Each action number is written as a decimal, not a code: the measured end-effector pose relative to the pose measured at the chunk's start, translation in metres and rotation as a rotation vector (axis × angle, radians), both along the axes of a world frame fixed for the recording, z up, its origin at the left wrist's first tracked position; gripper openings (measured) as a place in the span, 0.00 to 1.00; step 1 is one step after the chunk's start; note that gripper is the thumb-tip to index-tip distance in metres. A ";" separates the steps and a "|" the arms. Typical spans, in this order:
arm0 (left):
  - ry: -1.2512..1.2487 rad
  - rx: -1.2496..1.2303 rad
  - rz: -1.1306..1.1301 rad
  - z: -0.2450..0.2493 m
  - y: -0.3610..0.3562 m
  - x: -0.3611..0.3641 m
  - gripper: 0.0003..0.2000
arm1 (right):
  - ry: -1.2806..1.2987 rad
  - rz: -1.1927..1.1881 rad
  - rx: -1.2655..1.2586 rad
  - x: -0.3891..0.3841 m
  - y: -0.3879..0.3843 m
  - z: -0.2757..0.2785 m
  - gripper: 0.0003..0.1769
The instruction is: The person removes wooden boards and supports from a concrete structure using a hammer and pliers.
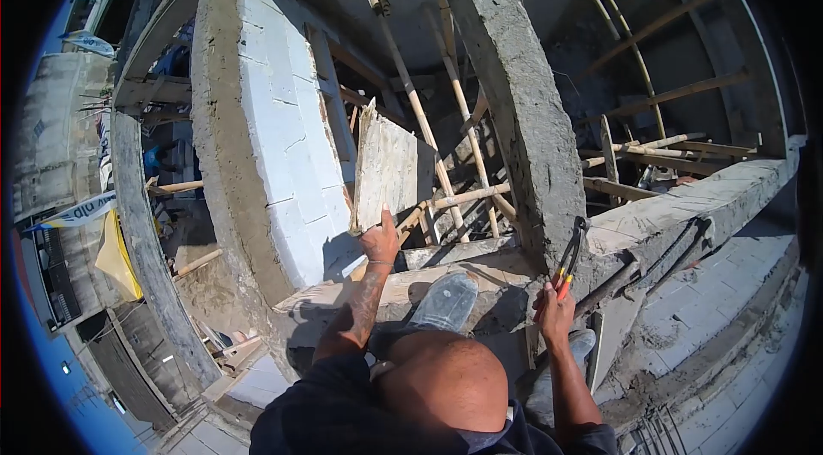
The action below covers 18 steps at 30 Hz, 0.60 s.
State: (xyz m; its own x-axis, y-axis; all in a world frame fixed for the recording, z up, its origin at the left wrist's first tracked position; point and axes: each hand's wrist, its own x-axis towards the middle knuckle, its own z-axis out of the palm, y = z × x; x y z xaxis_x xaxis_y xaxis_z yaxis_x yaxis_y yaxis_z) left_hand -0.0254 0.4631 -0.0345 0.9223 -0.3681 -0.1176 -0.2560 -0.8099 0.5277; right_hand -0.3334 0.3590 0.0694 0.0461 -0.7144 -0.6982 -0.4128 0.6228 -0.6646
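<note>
My left hand (380, 242) grips the lower end of a weathered wooden board (384, 170), its fingers closed round the edge. The board stands tilted up over the opening between the walls, with a splintered top corner. In my right hand (555, 314) is a pair of pincers (570, 260) with red and yellow handles, the dark head pointing up and away. The pincers' head is close to the rough concrete beam (536, 121). Between my hands, a dusty shoe (446, 301) rests on the concrete ledge (321, 299).
Bamboo poles (420, 116) and timber props fill the deep opening ahead. A white block wall (287, 121) rises at left. Dark bent bars (677, 254) stick out from the right-hand concrete beam (737, 185). Farther left hangs a yellow cloth (116, 258).
</note>
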 end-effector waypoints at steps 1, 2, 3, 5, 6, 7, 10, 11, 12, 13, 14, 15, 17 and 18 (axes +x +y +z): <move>-0.114 0.062 -0.200 -0.010 0.007 -0.007 0.17 | -0.004 -0.010 0.029 -0.001 0.000 0.003 0.12; -0.227 0.127 -0.399 -0.022 0.012 -0.012 0.18 | -0.012 0.009 0.025 -0.003 0.002 0.000 0.12; -0.179 0.176 -0.460 -0.025 0.009 -0.016 0.19 | -0.006 -0.002 -0.042 -0.005 0.004 -0.003 0.14; -0.038 0.224 -0.471 -0.035 -0.002 -0.027 0.19 | -0.006 -0.038 -0.099 -0.010 0.006 -0.004 0.17; -0.089 0.179 -0.507 -0.028 -0.010 -0.031 0.18 | -0.005 -0.032 -0.101 -0.011 0.005 -0.004 0.17; -0.078 0.168 -0.533 -0.033 -0.014 -0.032 0.17 | -0.016 -0.035 -0.081 -0.013 0.005 -0.005 0.14; 0.019 0.204 -0.491 -0.040 -0.034 -0.034 0.12 | -0.011 -0.031 -0.045 -0.014 0.006 -0.001 0.12; 0.073 0.192 -0.394 -0.047 -0.040 -0.033 0.13 | -0.005 -0.024 -0.040 -0.013 0.004 0.001 0.12; 0.126 0.178 -0.302 -0.050 -0.047 -0.032 0.16 | -0.002 -0.029 -0.046 -0.012 0.004 0.000 0.12; 0.137 0.173 -0.235 -0.053 -0.053 -0.031 0.20 | 0.014 -0.034 -0.067 -0.011 0.005 0.000 0.13; 0.139 0.171 -0.242 -0.056 -0.058 -0.028 0.20 | 0.030 -0.040 -0.086 -0.011 0.007 0.000 0.13; 0.092 0.150 -0.186 -0.062 -0.064 -0.024 0.20 | 0.048 -0.024 -0.101 -0.010 0.008 0.002 0.14; 0.052 0.111 -0.107 -0.060 -0.081 -0.010 0.21 | 0.041 -0.027 -0.095 -0.007 0.007 0.007 0.14; 0.037 0.096 -0.085 -0.056 -0.090 -0.001 0.21 | 0.031 -0.025 -0.083 -0.006 0.007 0.008 0.14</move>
